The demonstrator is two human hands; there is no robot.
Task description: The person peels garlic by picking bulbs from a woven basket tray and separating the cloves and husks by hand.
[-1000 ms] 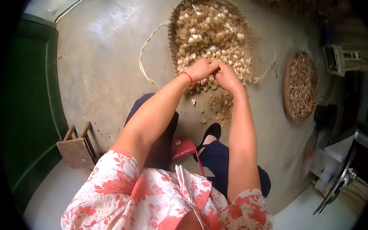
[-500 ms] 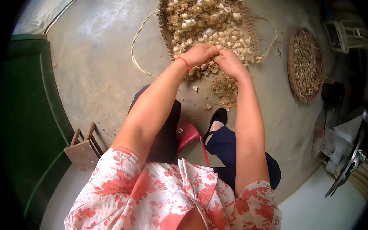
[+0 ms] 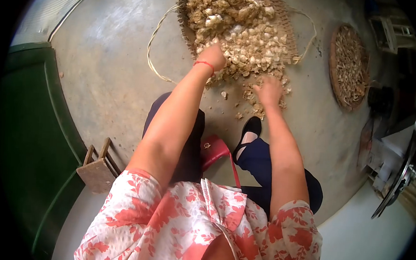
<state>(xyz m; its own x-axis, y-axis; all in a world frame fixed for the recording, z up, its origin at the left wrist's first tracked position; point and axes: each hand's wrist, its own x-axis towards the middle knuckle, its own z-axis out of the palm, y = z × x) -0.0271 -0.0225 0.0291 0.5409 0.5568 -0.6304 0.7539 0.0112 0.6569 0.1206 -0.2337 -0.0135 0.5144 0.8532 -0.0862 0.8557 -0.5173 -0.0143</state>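
Note:
A woven basket (image 3: 188,35) with rope handles lies on the floor ahead, full of pale garlic (image 3: 264,41) and brown papery skins. My left hand (image 3: 213,56), with a red string at the wrist, is over the basket's near left edge. Its fingers are curled in, and anything inside them is hidden. My right hand (image 3: 269,90) is lower and to the right, over loose garlic skins (image 3: 248,93) at the basket's near edge. Its thumb stands away from the fingers, and no object shows in it. A single pale piece (image 3: 224,95) rests on the floor between the hands.
A round tray (image 3: 332,66) of dried, stalk-like pieces stands to the right. Between my feet is a red bag (image 3: 214,151) with a strap. A small wooden stool (image 3: 97,173) is at the left, beside a green door (image 3: 33,135). A metal-rimmed object (image 3: 398,175) stands far right.
My hands, together over the basket's near edge before, have parted. The left has moved slightly left; the right has dropped down and right to the loose skins. The view has shifted a little.

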